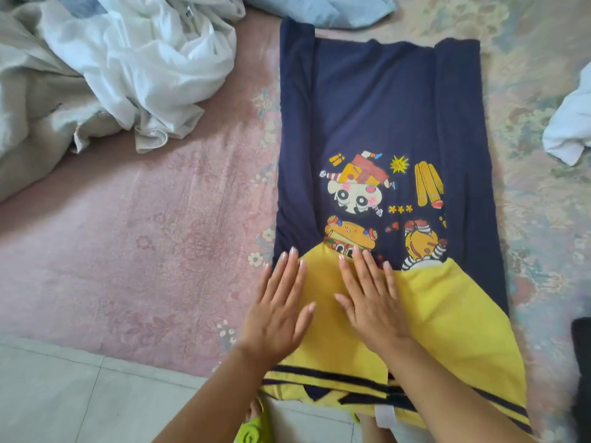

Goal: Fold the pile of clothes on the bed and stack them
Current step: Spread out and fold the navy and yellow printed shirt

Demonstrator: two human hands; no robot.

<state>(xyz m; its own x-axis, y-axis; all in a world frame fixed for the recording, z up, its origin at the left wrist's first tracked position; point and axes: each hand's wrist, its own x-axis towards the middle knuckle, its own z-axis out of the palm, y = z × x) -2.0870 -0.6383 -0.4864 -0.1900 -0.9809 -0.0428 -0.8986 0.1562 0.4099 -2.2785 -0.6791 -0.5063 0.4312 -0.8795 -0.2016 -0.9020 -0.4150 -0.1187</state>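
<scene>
A navy T-shirt (377, 107) with a cartoon print and yellow sleeves lies flat on the bed, both long sides folded inward, its collar end hanging over the near edge. My left hand (278, 308) lies flat, fingers straight, on the left yellow sleeve near the shirt's left edge. My right hand (371, 295) presses flat on the yellow fabric just right of it. Neither hand grips anything. A pile of white and beige clothes (128, 65) sits at the upper left.
The bed has a pink floral cover (144, 235). Light blue fabric (319, 8) lies at the top edge, a white garment (572, 123) at the right, something black (582, 362) at the lower right. Grey floor tiles (64, 394) and a green slipper (252, 430) show below.
</scene>
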